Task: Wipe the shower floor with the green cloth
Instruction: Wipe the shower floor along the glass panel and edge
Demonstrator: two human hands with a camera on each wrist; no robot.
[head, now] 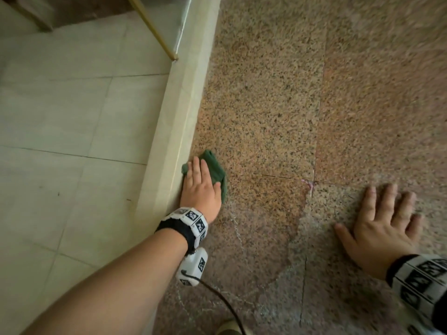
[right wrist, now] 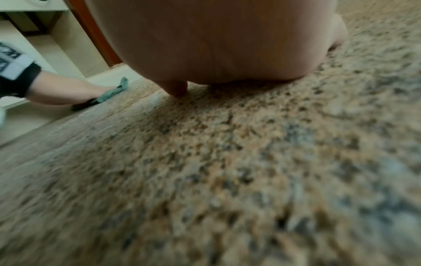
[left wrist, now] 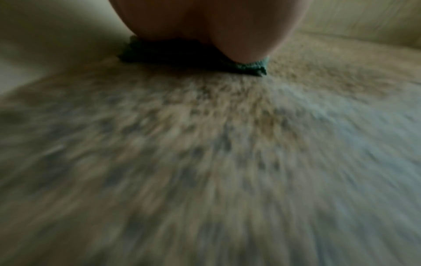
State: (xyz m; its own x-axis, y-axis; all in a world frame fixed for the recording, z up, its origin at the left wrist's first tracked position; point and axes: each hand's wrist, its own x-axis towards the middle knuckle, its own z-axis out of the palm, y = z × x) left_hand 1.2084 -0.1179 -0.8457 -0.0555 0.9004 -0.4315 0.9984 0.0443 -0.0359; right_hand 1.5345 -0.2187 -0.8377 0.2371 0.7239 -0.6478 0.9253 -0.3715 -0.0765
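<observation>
Left of centre in the head view, the green cloth [head: 216, 169] lies bunched on the speckled granite shower floor [head: 278, 105], touching the pale raised curb [head: 169, 141] that runs diagonally up the frame. Left hand [head: 200, 187] lies flat on top of the cloth, fingers straight and together, palm pressing it down; cloth shows past the fingertips and along the thumb side. Nothing is gripped. Left wrist view, blurred, shows the cloth [left wrist: 250, 69] as a dark green edge under the heel of the hand, at upper centre of the frame.

Right hand [head: 384, 226] sits in the lower right of the head view, well apart from the cloth, fingers spread and straight, palm flat on the bare floor, holding nothing. Right wrist view shows the cloth [right wrist: 111, 93] at middle left, under the other hand and against the curb [right wrist: 34, 117].

Pale floor tiles [head: 72, 105] lie beyond the curb at left. A gold-coloured frame bar [head: 154, 30] meets the curb at upper centre-left.
</observation>
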